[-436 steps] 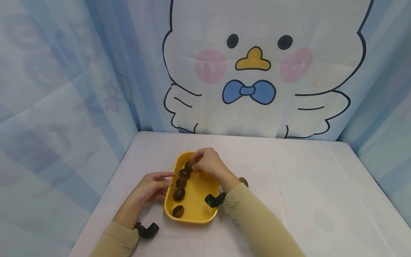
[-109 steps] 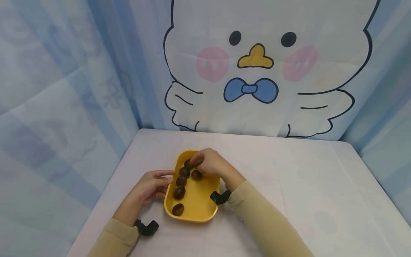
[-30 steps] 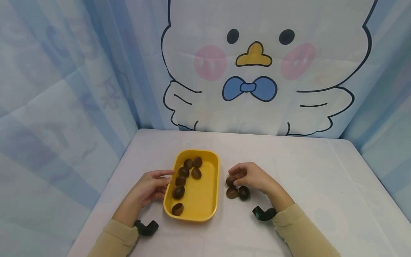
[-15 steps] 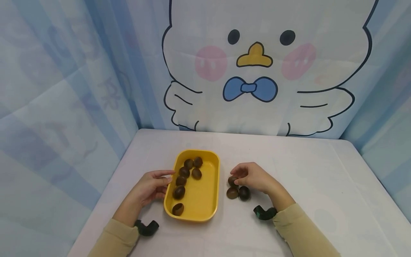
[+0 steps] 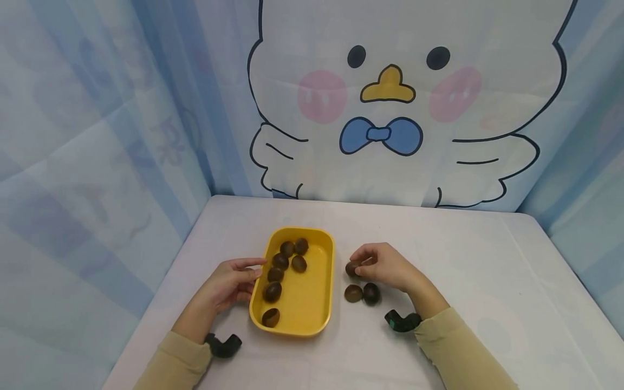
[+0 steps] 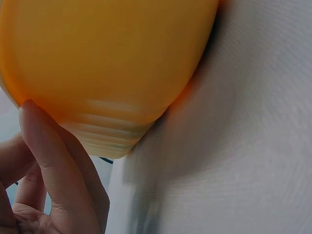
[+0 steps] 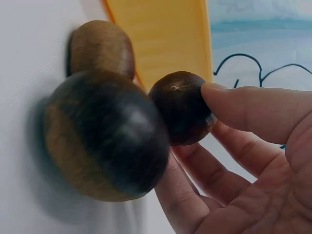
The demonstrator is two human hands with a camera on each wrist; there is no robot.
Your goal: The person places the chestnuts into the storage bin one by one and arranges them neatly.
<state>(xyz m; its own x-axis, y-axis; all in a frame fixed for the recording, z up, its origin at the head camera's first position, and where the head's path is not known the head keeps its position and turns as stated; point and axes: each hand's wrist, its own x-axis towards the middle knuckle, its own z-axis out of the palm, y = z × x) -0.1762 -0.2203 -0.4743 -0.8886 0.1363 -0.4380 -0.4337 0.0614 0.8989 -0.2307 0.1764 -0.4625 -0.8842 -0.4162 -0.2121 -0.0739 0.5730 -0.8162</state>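
A yellow tray (image 5: 307, 292) stands left of centre on the table, with several brown chestnuts (image 5: 272, 292) along its left side and far end. My left hand (image 5: 229, 284) touches the tray's left rim with index finger and thumb. In the left wrist view a fingertip (image 6: 30, 109) lies against the tray's outer wall. Right of the tray, my right hand (image 5: 385, 265) pinches a chestnut (image 7: 180, 107) between thumb and fingers. Two more chestnuts lie side by side just in front of that hand, a lighter one (image 5: 353, 293) and a darker one (image 5: 371, 293).
A white cloth covers the table (image 5: 468, 281). Behind it hangs a curtain (image 5: 380, 179) with a cartoon bird, and a blue curtain (image 5: 97, 162) borders the left side. Dark curved pieces (image 5: 224, 345) sit at both wrists.
Since 3.6 s ago my right hand has left the tray, where another chestnut shows at the far end. Over the last half second it has raised a chestnut away from the other two. My left hand stays put.
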